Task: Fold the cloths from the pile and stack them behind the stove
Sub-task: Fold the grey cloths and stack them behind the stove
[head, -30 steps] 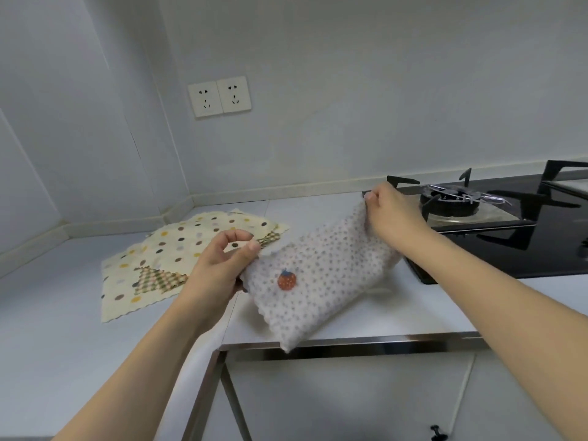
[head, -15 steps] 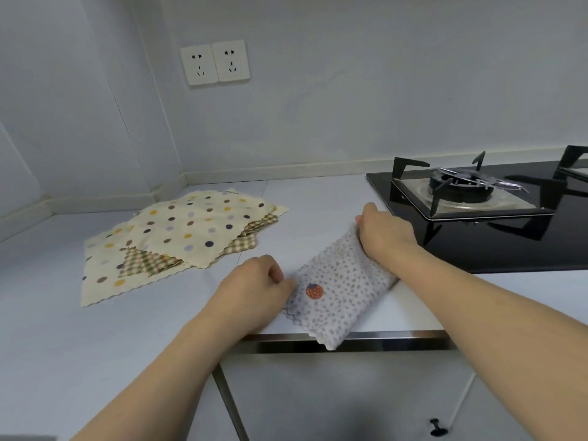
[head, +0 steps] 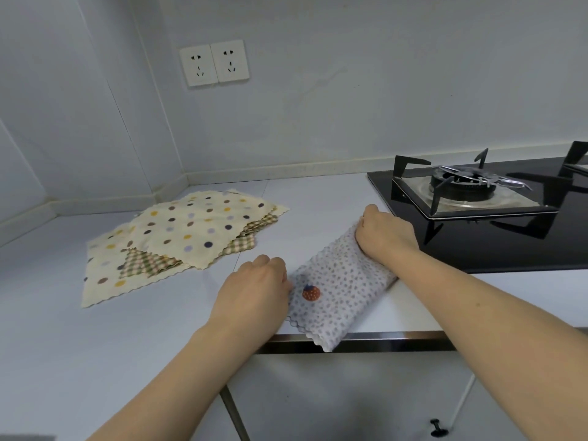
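A white cloth with small grey dots and a strawberry print lies folded into a strip on the white counter; its near end hangs over the front edge. My left hand grips the strip's left edge with curled fingers. At the far end, beside the stove, my right hand grips the cloth too. A pile of cloths, cream with coloured dots over green checked ones, lies flat to the left. The black gas stove sits at the right.
A double wall socket is on the back wall. The counter meets the walls in a corner at the left. A steel counter edge runs along the front, with cabinet doors and a black knob below.
Both hands have lowered the dotted cloth from the air onto the counter. It now lies flat, with both hands holding its ends.
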Motion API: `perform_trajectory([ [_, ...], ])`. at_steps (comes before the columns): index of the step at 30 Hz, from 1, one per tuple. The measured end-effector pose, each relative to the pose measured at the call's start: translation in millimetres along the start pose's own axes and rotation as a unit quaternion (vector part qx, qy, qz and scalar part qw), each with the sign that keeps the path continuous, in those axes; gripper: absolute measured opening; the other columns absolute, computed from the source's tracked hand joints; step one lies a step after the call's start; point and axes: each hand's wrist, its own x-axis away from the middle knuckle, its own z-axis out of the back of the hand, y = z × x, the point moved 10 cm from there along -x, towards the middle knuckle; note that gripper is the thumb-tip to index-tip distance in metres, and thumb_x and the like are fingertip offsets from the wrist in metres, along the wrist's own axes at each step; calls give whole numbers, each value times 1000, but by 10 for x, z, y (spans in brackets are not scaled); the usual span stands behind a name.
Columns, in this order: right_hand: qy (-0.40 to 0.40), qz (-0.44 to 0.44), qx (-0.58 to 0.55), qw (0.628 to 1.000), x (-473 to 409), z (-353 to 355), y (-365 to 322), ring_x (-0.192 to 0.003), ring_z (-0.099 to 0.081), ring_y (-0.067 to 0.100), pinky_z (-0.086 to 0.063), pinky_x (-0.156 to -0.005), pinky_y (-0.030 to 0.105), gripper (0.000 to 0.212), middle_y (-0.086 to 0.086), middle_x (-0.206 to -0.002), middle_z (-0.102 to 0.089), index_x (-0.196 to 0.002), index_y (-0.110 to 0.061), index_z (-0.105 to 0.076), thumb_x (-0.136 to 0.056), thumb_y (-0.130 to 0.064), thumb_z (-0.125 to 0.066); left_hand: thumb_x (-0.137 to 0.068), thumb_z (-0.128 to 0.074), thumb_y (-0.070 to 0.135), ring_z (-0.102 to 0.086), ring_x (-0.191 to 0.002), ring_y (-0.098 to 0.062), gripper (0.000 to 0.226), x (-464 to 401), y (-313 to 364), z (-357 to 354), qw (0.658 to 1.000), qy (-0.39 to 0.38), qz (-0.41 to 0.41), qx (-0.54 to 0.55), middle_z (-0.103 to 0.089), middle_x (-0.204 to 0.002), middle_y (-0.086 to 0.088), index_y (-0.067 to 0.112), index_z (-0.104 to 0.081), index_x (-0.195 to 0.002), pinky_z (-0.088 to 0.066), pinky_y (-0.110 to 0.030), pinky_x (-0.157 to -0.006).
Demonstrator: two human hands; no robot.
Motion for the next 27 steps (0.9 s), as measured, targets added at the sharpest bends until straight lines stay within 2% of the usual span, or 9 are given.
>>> perform_trajectory([
  [3, 5, 14, -7, 1000, 19, 16, -10, -80, -51, 29, -35, -67, 36, 20, 10, -96, -61, -105, -12, -39, -101, -25, -23, -101, -38, 26, -51, -87, -20, 16, 11, 22, 26, 1000, 17, -5, 0, -53, -93, 1, 16, -47, -92, -44, -34, -77],
  [6, 13, 24, -17, 999, 47, 42, -23, -75, -49, 29, -35, -66, 37, 19, 5, -81, -52, -102, -15, -33, -103, -27, -18, -100, -40, 24, -54, -81, -21, 16, 10, -50, 54, 999, 26, 28, 29, -57, -85, -1, 14, -47, -91, -45, -37, -71],
  [9, 19, 31, -23, 999, 52, 46, -31, -72, -50, 29, -35, -64, 36, 14, 3, -75, -48, -101, -16, -31, -102, -25, -20, -99, -42, 20, -55, -81, -20, 12, 0, -121, 22, 997, 14, 52, 47, -59, -85, 0, 13, -50, -93, -45, -34, -70],
  [13, 11, 22, -23, 999, 48, 46, -11, -74, -49, 29, -35, -65, 36, 13, 6, -84, -54, -104, -16, -34, -100, -20, -22, -98, -42, 21, -55, -86, -17, 16, -3, -129, 14, 997, 19, 46, 60, -56, -95, 3, 18, -57, -97, -47, -33, -76],
  [18, -3, 10, -2, 1000, 31, 24, 6, -85, -53, 31, -33, -68, 35, 12, 11, -103, -62, -104, -14, -37, -98, -19, -27, -96, -47, 23, -55, -82, -14, 13, -9, -89, 9, 998, 19, 29, 46, -57, -90, 5, 19, -57, -88, -47, -32, -73],
  [20, -6, 9, 1, 1000, 26, 8, 3, -87, -54, 32, -33, -67, 35, 10, 12, -104, -62, -102, -14, -36, -99, -20, -27, -95, -48, 20, -54, -78, -12, 12, -5, -119, 40, 997, 31, 44, 64, -58, -85, 6, 19, -56, -86, -46, -29, -67],
  [23, -7, 10, -7, 1000, 29, 9, 1, -79, -48, 29, -34, -67, 36, 11, 11, -100, -62, -101, -15, -34, -100, -21, -25, -94, -49, 16, -52, -73, -8, 11, -11, -210, 55, 989, 35, 88, 116, -58, -79, 7, 18, -57, -86, -41, -24, -60],
  [27, 0, 23, -12, 1000, 35, 29, -13, -77, -49, 29, -36, -67, 36, 13, 8, -94, -61, -107, -16, -37, -97, -16, -29, -93, -49, 15, -52, -73, -5, 11, -16, -390, 48, 978, 33, 144, 145, -59, -81, 7, 20, -58, -89, -38, -20, -57],
])
